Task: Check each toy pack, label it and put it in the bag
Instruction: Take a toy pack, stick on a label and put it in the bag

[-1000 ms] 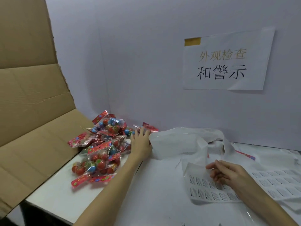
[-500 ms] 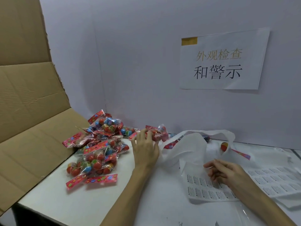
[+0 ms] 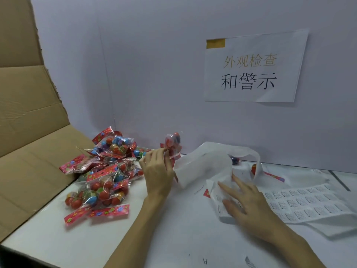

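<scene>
My left hand (image 3: pixel 158 171) pinches one toy pack (image 3: pixel 172 145) of small coloured balls with a red header and holds it upright above the table, just left of the white plastic bag (image 3: pixel 204 167). A pile of several similar toy packs (image 3: pixel 104 171) lies to the left on the white table (image 3: pixel 170 235). My right hand (image 3: pixel 245 202) lies with its fingers spread on a sheet of small printed labels (image 3: pixel 301 206), beside the bag. Inside the bag's mouth a few packs (image 3: pixel 255 168) show partly.
A large opened cardboard sheet (image 3: pixel 32 132) leans along the left side and reaches onto the table. A grey partition wall stands behind, with a paper sign (image 3: pixel 253 68) taped to it. More white sheets lie at the right edge.
My left hand has taken one pack from the pile's right edge and lifted it upright. My right hand has shifted up over the label sheet with its fingers spread.
</scene>
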